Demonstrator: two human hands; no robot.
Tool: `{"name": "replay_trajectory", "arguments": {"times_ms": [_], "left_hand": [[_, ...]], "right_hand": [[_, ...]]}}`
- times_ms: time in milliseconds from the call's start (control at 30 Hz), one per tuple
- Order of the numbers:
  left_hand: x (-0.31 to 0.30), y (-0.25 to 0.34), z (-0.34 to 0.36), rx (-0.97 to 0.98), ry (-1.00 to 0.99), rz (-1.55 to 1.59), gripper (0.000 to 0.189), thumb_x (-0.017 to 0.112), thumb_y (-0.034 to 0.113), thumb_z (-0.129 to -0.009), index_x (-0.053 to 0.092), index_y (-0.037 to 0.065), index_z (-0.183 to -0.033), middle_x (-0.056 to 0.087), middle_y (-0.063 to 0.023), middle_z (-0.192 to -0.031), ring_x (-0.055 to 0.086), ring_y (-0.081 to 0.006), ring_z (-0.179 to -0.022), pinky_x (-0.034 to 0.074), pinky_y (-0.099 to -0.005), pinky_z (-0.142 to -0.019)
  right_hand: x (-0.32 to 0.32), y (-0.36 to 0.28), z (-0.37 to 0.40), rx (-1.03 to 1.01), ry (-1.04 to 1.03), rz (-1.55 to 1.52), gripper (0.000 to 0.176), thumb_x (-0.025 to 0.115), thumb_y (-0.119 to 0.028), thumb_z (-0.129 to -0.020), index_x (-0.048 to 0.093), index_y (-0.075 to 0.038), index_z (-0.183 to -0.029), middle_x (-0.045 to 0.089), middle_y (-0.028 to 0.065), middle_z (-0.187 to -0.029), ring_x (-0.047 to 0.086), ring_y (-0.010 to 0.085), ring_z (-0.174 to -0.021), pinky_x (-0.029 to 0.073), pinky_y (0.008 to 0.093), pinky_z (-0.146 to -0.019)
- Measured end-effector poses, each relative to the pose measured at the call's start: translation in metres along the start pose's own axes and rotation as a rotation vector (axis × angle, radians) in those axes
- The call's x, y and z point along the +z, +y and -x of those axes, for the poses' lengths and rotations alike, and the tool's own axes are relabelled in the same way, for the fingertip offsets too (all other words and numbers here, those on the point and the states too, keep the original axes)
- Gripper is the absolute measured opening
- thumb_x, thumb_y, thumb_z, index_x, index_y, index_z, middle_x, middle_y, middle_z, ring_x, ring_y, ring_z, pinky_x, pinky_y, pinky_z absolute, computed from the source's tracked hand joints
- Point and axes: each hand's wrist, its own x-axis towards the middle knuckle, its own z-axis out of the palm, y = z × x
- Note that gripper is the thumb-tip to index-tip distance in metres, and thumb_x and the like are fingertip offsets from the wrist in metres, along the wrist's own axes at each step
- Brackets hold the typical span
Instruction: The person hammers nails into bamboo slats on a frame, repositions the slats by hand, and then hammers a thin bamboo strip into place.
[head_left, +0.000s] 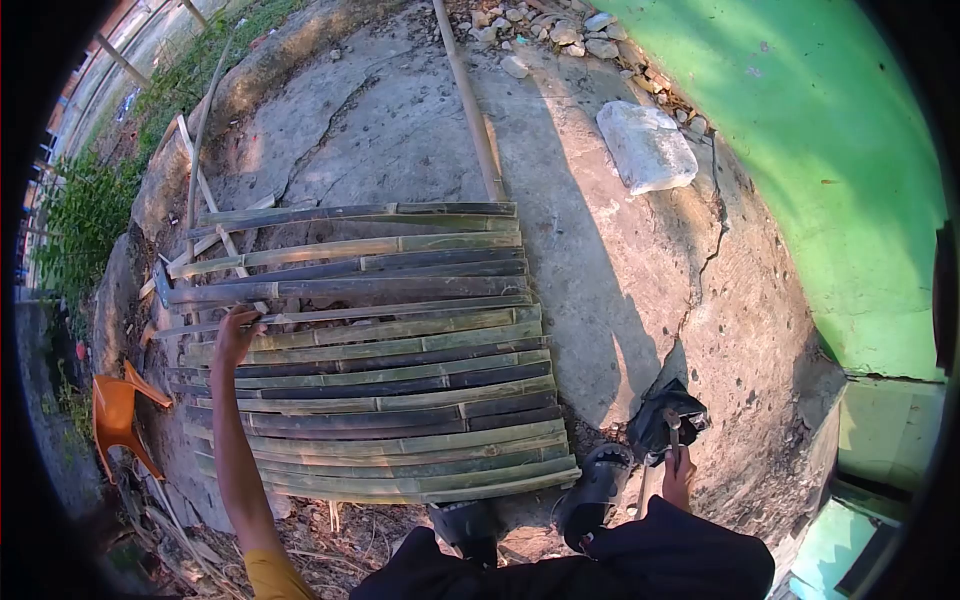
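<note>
Bamboo slats point(400, 410) lie side by side across long poles on the concrete. My left hand point(237, 333) is closed at the left part of a thin slat point(400, 311), its fingers touching it; a small pale piece shows at the fingertips. Down at the right, my right hand point(678, 476) is wrapped round the handle of a hammer point(673, 427), beside a black plastic bag point(650, 425). The hammer's head is over the bag. Gaps show between the upper slats, while the lower ones lie close together.
A whitish block point(647, 147) rests on the concrete at the upper right, near rubble point(590, 35) and a green wall point(800, 150). An orange plastic chair point(118, 420) is at the left. A bamboo pole point(468, 100) extends upward. My shoes point(597, 490) are at the bottom.
</note>
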Motion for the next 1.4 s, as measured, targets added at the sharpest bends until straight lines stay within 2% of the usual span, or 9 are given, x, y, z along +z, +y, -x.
{"name": "replay_trajectory", "arguments": {"times_ms": [200, 400, 467, 600, 700, 767, 867, 1100, 1400], "left_hand": [[0.003, 0.016, 0.004, -0.019, 0.004, -0.046, 0.033, 0.085, 0.009, -0.078, 0.071, -0.003, -0.106, 0.066, -0.0148, -0.098, 0.066, -0.0343, -0.096, 0.050, -0.0439, -0.086], [-0.001, -0.008, 0.015, 0.026, 0.056, 0.157, 0.028, 0.084, 0.006, -0.079, 0.068, -0.004, -0.101, 0.065, -0.0122, -0.094, 0.066, -0.0323, -0.093, 0.051, -0.0404, -0.085], [0.010, -0.041, 0.016, 0.017, 0.003, 0.156, 0.027, 0.083, 0.007, -0.080, 0.071, -0.002, -0.102, 0.066, -0.0121, -0.094, 0.067, -0.0312, -0.093, 0.052, -0.0390, -0.085], [0.014, -0.015, 0.008, -0.028, -0.060, 0.047, 0.022, 0.082, 0.009, -0.084, 0.073, 0.001, -0.103, 0.067, -0.0124, -0.094, 0.068, -0.0300, -0.095, 0.053, -0.0396, -0.085], [0.035, -0.032, 0.003, -0.020, -0.069, 0.078, 0.022, 0.080, 0.009, -0.087, 0.074, 0.003, -0.107, 0.067, -0.0132, -0.097, 0.067, -0.0310, -0.094, 0.052, -0.0416, -0.083], [0.051, -0.065, -0.003, -0.111, -0.111, 0.272, 0.022, 0.076, 0.012, -0.092, 0.072, 0.004, -0.112, 0.067, -0.0129, -0.103, 0.065, -0.0330, -0.097, 0.051, -0.0428, -0.084], [0.032, -0.025, -0.010, -0.054, -0.210, -0.001, 0.021, 0.072, 0.014, -0.095, 0.071, 0.004, -0.113, 0.065, -0.0130, -0.107, 0.063, -0.0339, -0.102, 0.050, -0.0427, -0.087], [0.029, -0.024, -0.008, -0.090, -0.209, 0.109, 0.018, 0.069, 0.015, -0.096, 0.069, 0.002, -0.108, 0.064, -0.0133, -0.102, 0.062, -0.0352, -0.102, 0.048, -0.0434, -0.092], [0.008, -0.013, -0.013, 0.050, -0.196, -0.031, 0.015, 0.068, 0.011, -0.094, 0.068, 0.001, -0.106, 0.064, -0.0142, -0.100, 0.062, -0.0357, -0.102, 0.048, -0.0440, -0.091]], "right_hand": [[0.003, 0.002, 0.001, -0.041, 0.018, -0.010, 0.023, 0.057, -0.026, -0.107, 0.056, -0.003, -0.101, 0.055, 0.0179, -0.070, 0.051, 0.0344, -0.061, 0.040, 0.0479, -0.059], [0.001, -0.001, 0.001, -0.028, -0.004, -0.012, 0.026, 0.059, -0.028, -0.106, 0.055, -0.003, -0.099, 0.056, 0.0167, -0.069, 0.053, 0.0335, -0.060, 0.041, 0.0470, -0.059], [0.002, -0.005, 0.003, -0.043, 0.008, -0.034, 0.026, 0.059, -0.028, -0.106, 0.055, -0.003, -0.098, 0.056, 0.0170, -0.069, 0.053, 0.0338, -0.060, 0.041, 0.0470, -0.059], [0.002, -0.005, 0.004, -0.061, 0.005, -0.032, 0.025, 0.059, -0.027, -0.106, 0.056, -0.003, -0.099, 0.057, 0.0175, -0.070, 0.053, 0.0345, -0.060, 0.041, 0.0472, -0.059], [0.000, -0.003, 0.004, -0.074, -0.004, -0.037, 0.026, 0.058, -0.027, -0.106, 0.056, -0.003, -0.099, 0.057, 0.0178, -0.070, 0.053, 0.0352, -0.060, 0.041, 0.0475, -0.059], [0.001, -0.004, 0.004, -0.080, -0.002, -0.054, 0.026, 0.058, -0.028, -0.106, 0.055, -0.003, -0.099, 0.057, 0.0179, -0.070, 0.053, 0.0355, -0.060, 0.041, 0.0476, -0.059], [-0.001, -0.007, 0.006, -0.072, -0.005, -0.039, 0.027, 0.058, -0.029, -0.107, 0.055, -0.003, -0.098, 0.057, 0.0180, -0.070, 0.053, 0.0360, -0.060, 0.041, 0.0475, -0.059], [-0.004, -0.013, 0.013, -0.036, 0.001, -0.037, 0.028, 0.058, -0.029, -0.106, 0.056, -0.002, -0.100, 0.058, 0.0183, -0.071, 0.056, 0.0368, -0.063, 0.043, 0.0473, -0.060], [-0.003, -0.008, 0.012, -0.025, -0.011, -0.030, 0.027, 0.059, -0.029, -0.106, 0.056, -0.002, -0.100, 0.060, 0.0186, -0.072, 0.058, 0.0367, -0.063, 0.043, 0.0475, -0.060]]}}
